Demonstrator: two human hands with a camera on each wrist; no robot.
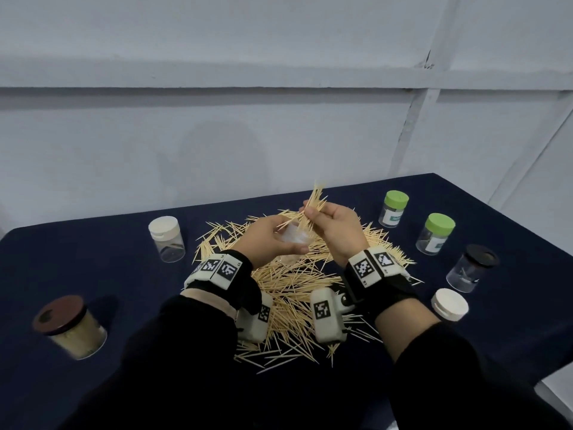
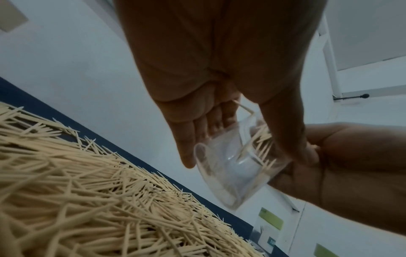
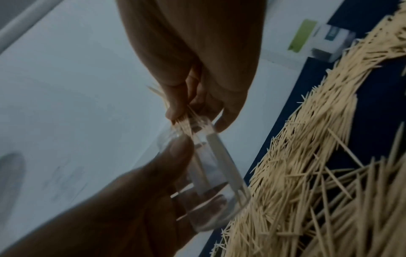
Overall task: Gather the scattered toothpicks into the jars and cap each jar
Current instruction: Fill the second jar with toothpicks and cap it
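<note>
Right hand: fingers pinch a toothpick bundle, tips entering the mouth.
Left hand: fingers wrap a clear uncapped jar, tilted, above the loose toothpick pile on the counter.
Advice: align the bundle with the jar's axis, seat it deep, then release gradually; splayed sticks may snag the rim.
1 white cap lies near.
</note>
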